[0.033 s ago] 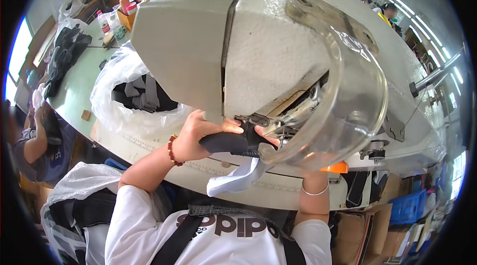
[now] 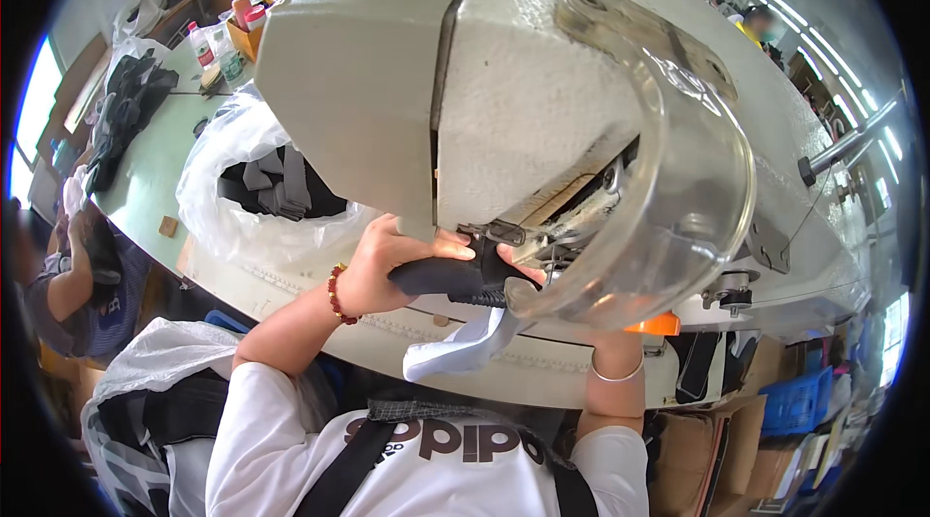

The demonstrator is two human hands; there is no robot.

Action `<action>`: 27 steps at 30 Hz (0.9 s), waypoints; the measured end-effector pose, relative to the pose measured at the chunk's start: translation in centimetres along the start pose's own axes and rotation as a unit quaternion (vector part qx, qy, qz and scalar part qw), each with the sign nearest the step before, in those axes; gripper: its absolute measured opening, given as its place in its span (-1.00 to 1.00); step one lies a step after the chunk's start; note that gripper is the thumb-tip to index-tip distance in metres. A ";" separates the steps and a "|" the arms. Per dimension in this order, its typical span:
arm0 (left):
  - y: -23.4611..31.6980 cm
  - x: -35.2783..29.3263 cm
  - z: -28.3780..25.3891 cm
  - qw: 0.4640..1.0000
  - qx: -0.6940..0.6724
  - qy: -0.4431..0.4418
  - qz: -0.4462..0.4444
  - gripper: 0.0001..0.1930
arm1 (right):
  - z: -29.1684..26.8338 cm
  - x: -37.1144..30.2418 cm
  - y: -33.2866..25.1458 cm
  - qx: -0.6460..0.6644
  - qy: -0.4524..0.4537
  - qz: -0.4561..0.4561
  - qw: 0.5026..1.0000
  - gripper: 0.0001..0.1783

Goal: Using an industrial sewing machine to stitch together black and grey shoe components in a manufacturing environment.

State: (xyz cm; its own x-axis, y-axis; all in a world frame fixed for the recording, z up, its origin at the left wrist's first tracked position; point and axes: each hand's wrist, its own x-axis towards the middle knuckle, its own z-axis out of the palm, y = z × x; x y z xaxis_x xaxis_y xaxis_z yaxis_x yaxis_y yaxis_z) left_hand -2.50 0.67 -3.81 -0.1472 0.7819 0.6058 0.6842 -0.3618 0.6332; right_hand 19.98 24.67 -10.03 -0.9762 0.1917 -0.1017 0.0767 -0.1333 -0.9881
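My left hand (image 2: 380, 265), a red beaded bracelet at its wrist, is closed on a piece of black fabric (image 2: 436, 277), thumb and fingers pressing it beside the presser foot of a large pale sewing machine (image 2: 542, 62). A fingertip of my right hand (image 2: 521, 263) rests against the same fabric from the other side. The rest of that hand is mostly hidden behind a curved clear guard (image 2: 702, 178). A silver bangle circles my right wrist. From the fabric a pale bluish-white strip (image 2: 455, 354) hangs over the near side of the table (image 2: 383, 338).
Left of the machine, a white plastic bag (image 2: 199, 192) holds dark and grey strips. Bottles (image 2: 201, 47) and dark fabric (image 2: 131, 105) lie farther back. An orange part (image 2: 659, 324) sits below the guard. A blue crate (image 2: 796, 403) stands at right. Another person (image 2: 82, 270) works at left.
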 end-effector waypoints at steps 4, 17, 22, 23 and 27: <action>-0.4 -0.5 0.4 1.000 0.017 0.026 0.007 -0.59 | 5.1 -3.1 -5.7 -0.616 0.041 -0.149 0.773 -0.19; 1.9 -0.6 0.1 0.990 0.028 0.140 0.013 -0.69 | 14.0 -3.3 -8.3 -0.782 0.251 -0.250 0.513 -0.61; 2.3 -0.4 -0.4 0.979 0.078 0.085 0.165 -0.72 | 13.1 -2.7 -8.9 -0.708 0.214 -0.349 0.575 -0.71; 2.3 -0.5 -0.4 0.975 0.099 0.078 0.185 -0.71 | 12.9 -2.6 -8.9 -0.688 0.207 -0.375 0.586 -0.72; 2.5 -0.7 -0.1 0.969 0.111 0.071 0.208 -0.69 | 11.9 -2.4 -8.6 -0.673 0.171 -0.402 0.597 -0.70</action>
State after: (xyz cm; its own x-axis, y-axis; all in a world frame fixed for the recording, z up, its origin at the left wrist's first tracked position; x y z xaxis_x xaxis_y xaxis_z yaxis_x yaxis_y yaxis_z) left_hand -0.74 -0.80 -2.61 0.0882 0.5086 0.8565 0.8405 -0.4994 0.2101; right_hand 19.30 13.80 0.07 -0.7265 -0.1141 0.6777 -0.0695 0.9933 0.0929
